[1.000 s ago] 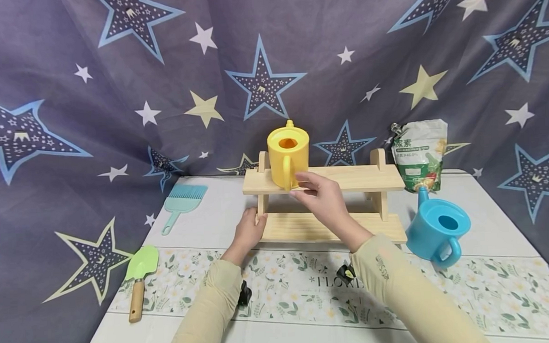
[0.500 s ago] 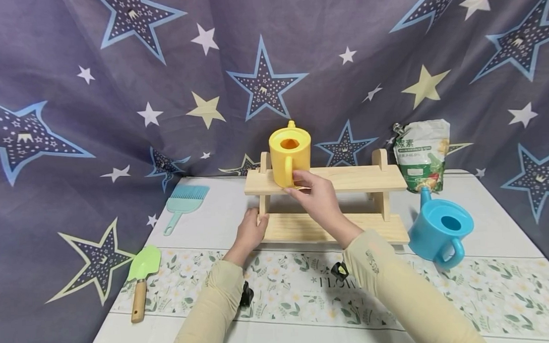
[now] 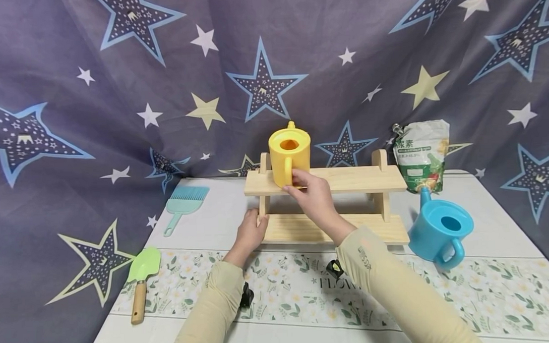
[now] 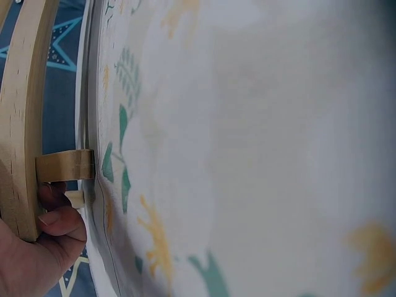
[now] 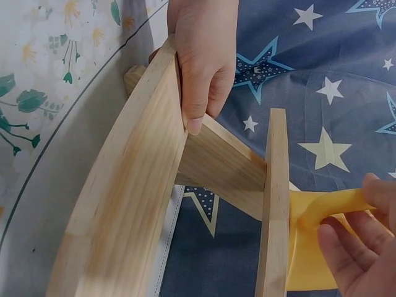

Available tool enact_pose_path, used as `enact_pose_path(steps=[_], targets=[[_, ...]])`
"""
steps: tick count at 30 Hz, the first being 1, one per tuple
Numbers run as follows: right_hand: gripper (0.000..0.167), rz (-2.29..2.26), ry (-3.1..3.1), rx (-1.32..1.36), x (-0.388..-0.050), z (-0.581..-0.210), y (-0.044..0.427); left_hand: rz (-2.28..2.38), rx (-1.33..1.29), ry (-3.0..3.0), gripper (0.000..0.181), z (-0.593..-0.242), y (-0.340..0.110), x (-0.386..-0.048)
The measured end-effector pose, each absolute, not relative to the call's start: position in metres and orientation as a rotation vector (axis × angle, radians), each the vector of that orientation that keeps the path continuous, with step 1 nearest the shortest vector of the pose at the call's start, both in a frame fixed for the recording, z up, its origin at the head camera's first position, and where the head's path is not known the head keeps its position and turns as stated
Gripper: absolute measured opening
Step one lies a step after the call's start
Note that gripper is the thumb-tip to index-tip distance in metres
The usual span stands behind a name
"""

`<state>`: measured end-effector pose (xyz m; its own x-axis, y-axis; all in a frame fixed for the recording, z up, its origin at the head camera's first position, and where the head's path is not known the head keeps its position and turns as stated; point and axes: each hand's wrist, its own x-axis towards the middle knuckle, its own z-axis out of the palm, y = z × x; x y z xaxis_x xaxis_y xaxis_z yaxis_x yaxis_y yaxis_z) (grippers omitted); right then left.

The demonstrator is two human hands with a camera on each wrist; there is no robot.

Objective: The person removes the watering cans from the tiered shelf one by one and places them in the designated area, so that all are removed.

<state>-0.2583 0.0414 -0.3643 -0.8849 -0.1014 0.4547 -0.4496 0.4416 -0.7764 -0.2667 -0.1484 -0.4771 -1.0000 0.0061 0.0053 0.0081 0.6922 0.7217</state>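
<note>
A yellow watering can (image 3: 290, 156) stands upright at the left end of the top board of a wooden two-tier shelf (image 3: 347, 180). My right hand (image 3: 315, 198) pinches its handle; in the right wrist view the thumb and fingers of that hand (image 5: 365, 247) lie round the yellow handle (image 5: 337, 204). My left hand (image 3: 251, 232) grips the left end of the shelf's lower board; in the left wrist view this hand (image 4: 46, 247) has its fingers curled round the board's end (image 4: 21, 124).
Right of the shelf stands a blue watering can (image 3: 440, 231), with a white and green bag (image 3: 422, 156) behind it. At the left lie a teal brush (image 3: 185, 202) and a green trowel with a wooden handle (image 3: 142, 277). A star-patterned curtain (image 3: 162, 84) hangs behind.
My right hand has moved slightly left and now holds the yellow can's handle, its forearm lower and further left. The left hand stays on the shelf.
</note>
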Motion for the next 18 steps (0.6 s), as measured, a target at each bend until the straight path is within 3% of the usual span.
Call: enact_pose_path(steps=[18], targets=[[0.025,1.27,-2.333,0.457,-0.2536,-0.3672,0.0449,-1.236,-0.018,-2.877,0.045,-0.4792,-0.1491,-0.2663]])
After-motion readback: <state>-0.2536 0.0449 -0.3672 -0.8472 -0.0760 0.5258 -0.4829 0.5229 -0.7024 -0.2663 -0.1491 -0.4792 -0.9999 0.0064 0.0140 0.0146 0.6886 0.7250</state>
